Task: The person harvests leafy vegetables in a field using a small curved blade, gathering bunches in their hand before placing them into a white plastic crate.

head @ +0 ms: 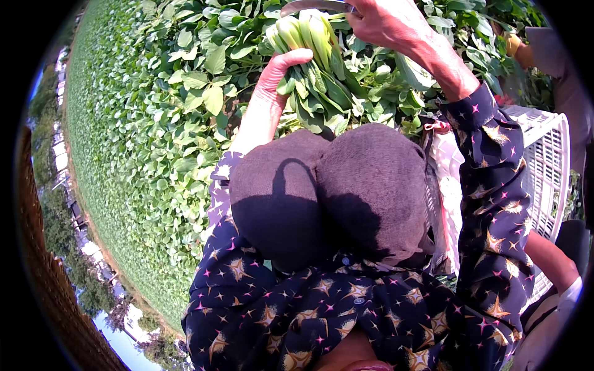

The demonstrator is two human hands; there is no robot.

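Observation:
A bunch of leafy greens [325, 69] with pale, thick stalks is held at the top middle. My left hand [280, 69] wraps around it from the left, thumb across the stalks. The stalk ends point up and away from me, and the dark leaves hang towards my knees. My right hand [385, 23] grips a knife, whose handle is mostly hidden in my fingers. Its curved metal blade [315, 6] lies across the top of the stalk ends; whether it touches them I cannot tell.
Dense green crop plants [185, 102] surround my hands and spread left. A white slatted plastic crate [550, 153] stands at my right, beside a whitish sack [443, 153]. Another person's arm [550, 259] is at the lower right. Someone's yellowish-covered hand [514, 45] shows at the upper right.

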